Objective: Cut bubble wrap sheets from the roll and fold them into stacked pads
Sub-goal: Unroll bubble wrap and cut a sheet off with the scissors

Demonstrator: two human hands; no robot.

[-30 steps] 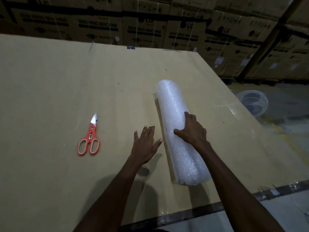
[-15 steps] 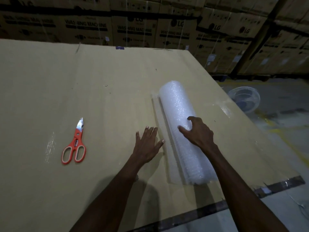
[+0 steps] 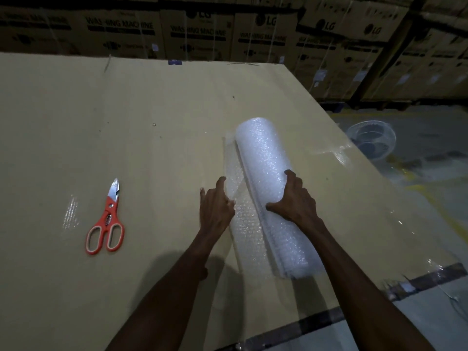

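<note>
A white bubble wrap roll (image 3: 266, 158) lies lengthwise on the cardboard-covered table (image 3: 152, 97), right of centre. A short loose flap of wrap (image 3: 243, 224) spreads flat from its left side. My right hand (image 3: 293, 201) grips the top of the roll, fingers curled over it. My left hand (image 3: 215, 206) pinches the free edge of the flap and lifts it slightly. Orange-handled scissors (image 3: 106, 224) lie closed on the table to the left, blades pointing away from me.
Stacked washing machine cartons (image 3: 197, 31) line the back wall. A fan (image 3: 371, 138) sits on the floor past the table's right edge. Clear tape (image 3: 339, 153) shines along that edge, and dark tape (image 3: 316, 323) marks the near edge.
The roll has turned to the right, letting out a strip of wrap. My left hand went from lying flat on the table to pinching the strip's edge.
</note>
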